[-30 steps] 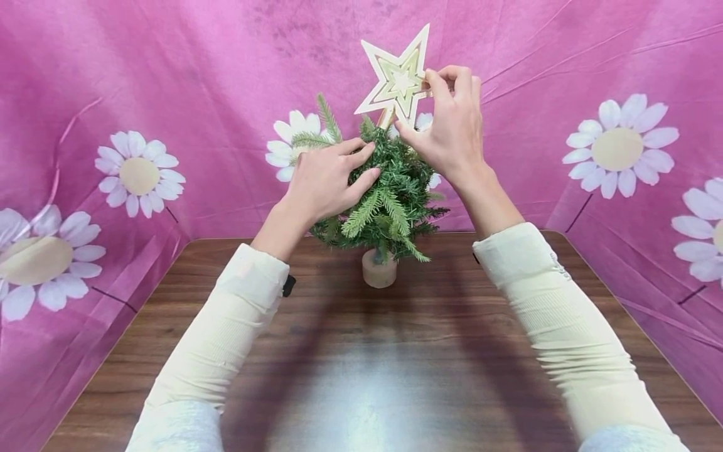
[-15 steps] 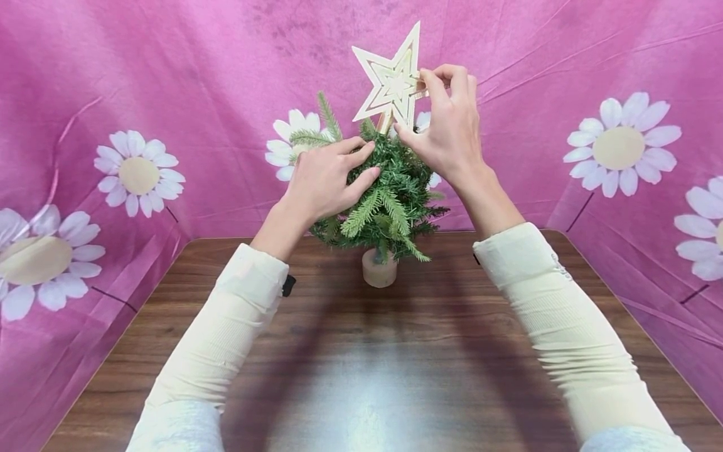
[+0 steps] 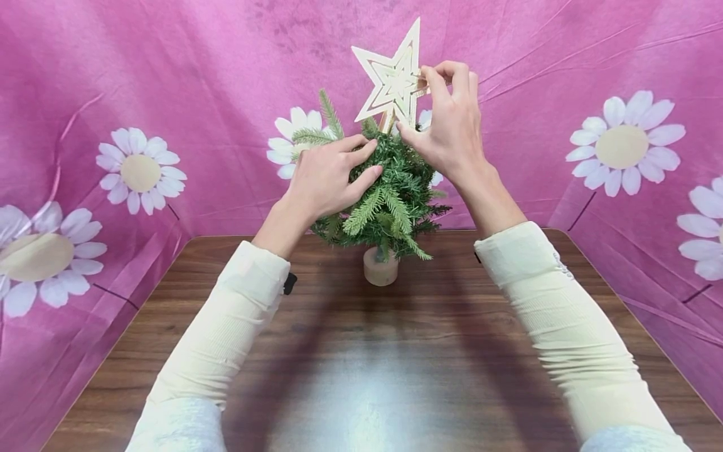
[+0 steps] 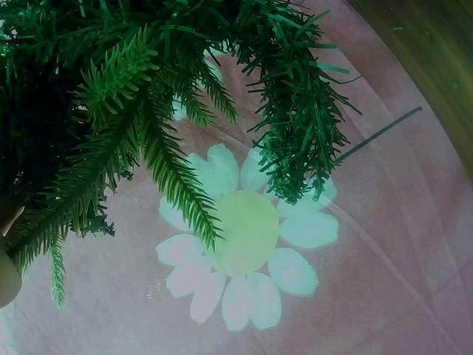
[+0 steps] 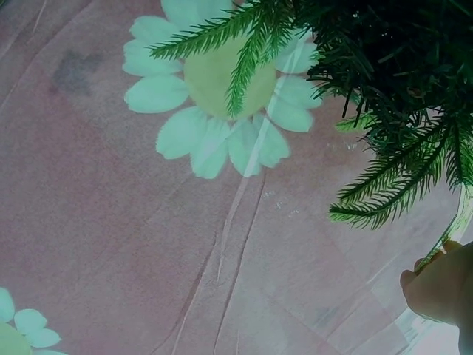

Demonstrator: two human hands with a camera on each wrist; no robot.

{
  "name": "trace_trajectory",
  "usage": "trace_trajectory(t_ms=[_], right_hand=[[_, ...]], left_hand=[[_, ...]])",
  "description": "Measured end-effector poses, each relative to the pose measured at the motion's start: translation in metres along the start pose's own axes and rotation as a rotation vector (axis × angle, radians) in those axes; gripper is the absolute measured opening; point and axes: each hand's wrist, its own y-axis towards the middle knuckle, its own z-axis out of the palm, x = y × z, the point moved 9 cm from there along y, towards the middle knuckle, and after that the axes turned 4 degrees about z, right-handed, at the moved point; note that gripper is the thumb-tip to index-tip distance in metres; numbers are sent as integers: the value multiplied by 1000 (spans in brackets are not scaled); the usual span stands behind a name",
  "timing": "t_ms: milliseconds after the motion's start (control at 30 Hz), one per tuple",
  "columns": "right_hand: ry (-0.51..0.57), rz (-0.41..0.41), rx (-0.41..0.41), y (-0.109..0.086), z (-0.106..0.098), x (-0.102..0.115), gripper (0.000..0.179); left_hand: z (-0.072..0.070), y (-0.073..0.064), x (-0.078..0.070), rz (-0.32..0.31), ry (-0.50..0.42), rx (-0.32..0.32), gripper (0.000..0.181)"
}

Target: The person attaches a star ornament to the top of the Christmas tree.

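Note:
A small artificial Christmas tree (image 3: 403, 188) stands on a round pale base (image 3: 381, 267). At its tip sits a pale gold star topper (image 3: 393, 85), with nested star cut-outs and a short stem reaching into the branches. My right hand (image 3: 452, 119) pinches the star's right-hand point with fingers curled behind it, the thumb low by the lower point. My left hand (image 3: 327, 176) holds the upper left foliage, thumb and forefinger apart with greenery between; the other fingers are hidden. Fingertips (image 4: 7, 277) show beside a branch in the left wrist view. In the right wrist view, fingers (image 5: 440, 285) touch the star's edge.
The tree stands toward the back of a brown wooden table (image 3: 361, 351). Pink cloth (image 3: 226, 81) printed with white daisies (image 3: 622, 146) rises behind and at both sides. A light sprig (image 3: 329, 114) sticks up left of the star.
The star has turned slightly and shifted a little left, its top point moving left and up. The right hand moved with it only slightly; the left hand has kept its place on the tree.

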Motion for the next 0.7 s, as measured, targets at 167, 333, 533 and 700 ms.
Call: trace_trajectory(t_ms=[167, 333, 533, 700], right_hand=[[-1, -26, 10, 1, 0, 4, 70], [1, -48, 14, 2, -1, 8, 70], [4, -56, 42, 4, 0, 11, 71], [5, -104, 61, 7, 1, 18, 72]], left_hand=[[-1, 0, 0, 3, 10, -8, 55], [-1, 0, 1, -2, 15, -8, 55], [1, 0, 1, -10, 15, 7, 55], [-1, 0, 2, -9, 17, 0, 55]])
